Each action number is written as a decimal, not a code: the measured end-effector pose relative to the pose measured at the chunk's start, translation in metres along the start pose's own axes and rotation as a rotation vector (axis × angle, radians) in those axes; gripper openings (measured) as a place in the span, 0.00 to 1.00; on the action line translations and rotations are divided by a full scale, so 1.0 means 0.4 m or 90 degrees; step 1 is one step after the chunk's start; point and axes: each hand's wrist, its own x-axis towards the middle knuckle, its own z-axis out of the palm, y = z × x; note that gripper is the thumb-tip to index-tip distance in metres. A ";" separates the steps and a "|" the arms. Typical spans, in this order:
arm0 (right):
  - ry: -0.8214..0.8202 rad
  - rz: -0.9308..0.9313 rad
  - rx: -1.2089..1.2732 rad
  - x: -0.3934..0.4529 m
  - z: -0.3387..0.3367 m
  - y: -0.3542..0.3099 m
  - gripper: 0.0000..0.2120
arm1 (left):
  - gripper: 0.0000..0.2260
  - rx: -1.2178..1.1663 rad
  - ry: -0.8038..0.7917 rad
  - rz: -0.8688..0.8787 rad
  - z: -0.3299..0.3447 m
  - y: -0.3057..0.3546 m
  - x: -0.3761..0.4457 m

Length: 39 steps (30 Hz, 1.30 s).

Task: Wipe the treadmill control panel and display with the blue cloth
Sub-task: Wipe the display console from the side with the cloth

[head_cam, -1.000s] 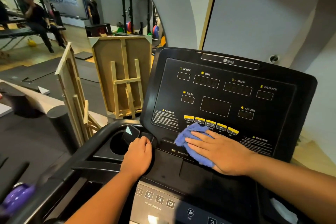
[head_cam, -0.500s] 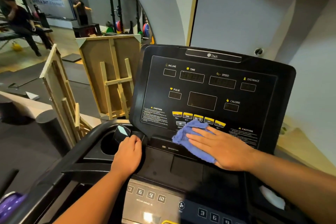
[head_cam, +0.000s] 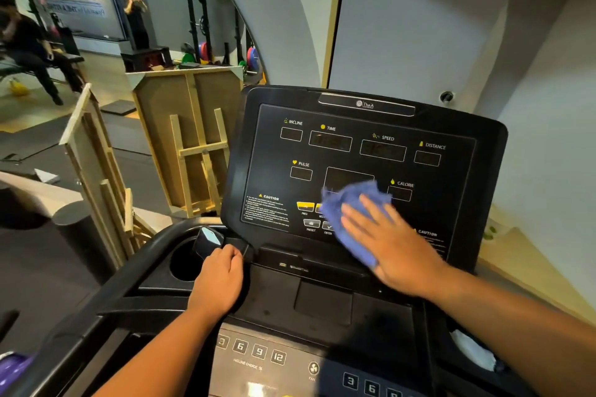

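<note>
Gym with mirror behind; right hand (head_cam: 392, 245), fingers straight, presses blue cloth (head_cam: 351, 213) on treadmill display (head_cam: 364, 151); left hand (head_cam: 219, 280), fingers curled, grips console edge (head_cam: 246, 250)

Above your right hand (head_cam: 392, 246) the display (head_cam: 364, 151) lies open up to its raised rim (head_cam: 490, 138); your left hand (head_cam: 219, 280) blocks the cup holder (head_cam: 183, 264) corner beside it.

blue cloth (head_cam: 351, 203): crumpled, blurred, pressed flat against the lower middle of the display (head_cam: 361, 171), covering part of the yellow button row. display: black, tilted back, unlit. control panel (head_cam: 258, 354): below, grey, numbered keys.
</note>
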 end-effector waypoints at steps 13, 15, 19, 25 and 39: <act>-0.017 0.034 -0.031 0.099 -0.140 0.248 0.31 | 0.11 0.004 -0.008 0.003 -0.001 0.002 0.000; 0.036 0.125 -0.012 0.128 -0.154 0.251 0.31 | 0.11 -0.001 -0.006 0.001 -0.002 0.001 0.000; 0.107 0.220 0.007 0.122 -0.085 0.140 0.33 | 0.11 -0.006 -0.001 0.001 -0.001 0.003 -0.001; -0.047 -0.093 -0.037 -0.058 -0.007 0.092 0.33 | 0.10 0.007 0.007 0.010 0.002 -0.006 0.001; 0.124 0.271 0.024 0.073 -0.105 0.210 0.32 | 0.11 -0.013 0.008 -0.001 -0.001 0.004 -0.004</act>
